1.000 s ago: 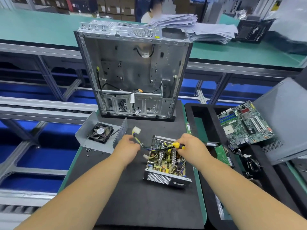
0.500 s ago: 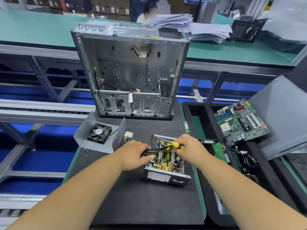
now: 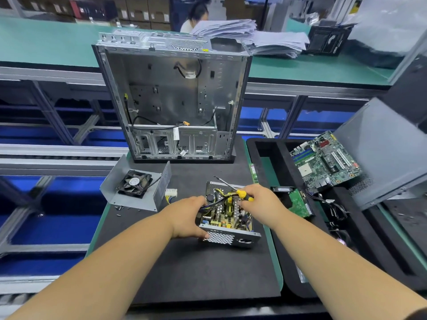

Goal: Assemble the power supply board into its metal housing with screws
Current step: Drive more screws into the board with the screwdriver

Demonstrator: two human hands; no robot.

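Left hand (image 3: 188,217) grips housing (image 3: 227,236) to steady it; your right hand (image 3: 258,199) holds screwdriver (image 3: 240,194) over board (image 3: 227,214), ready for screws

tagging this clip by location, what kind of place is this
Most likely a computer assembly or repair line in a factory: an open desktop case stands on a black bench mat, a bare motherboard lies in a tray, and roller conveyor rails run alongside.

Both bare forearms reach forward and converge — the left hand (image 3: 188,218) lies palm-down with fingers curled and thumb stretched toward the body, while the right hand (image 3: 261,199) is closed in a grip, knuckles up.
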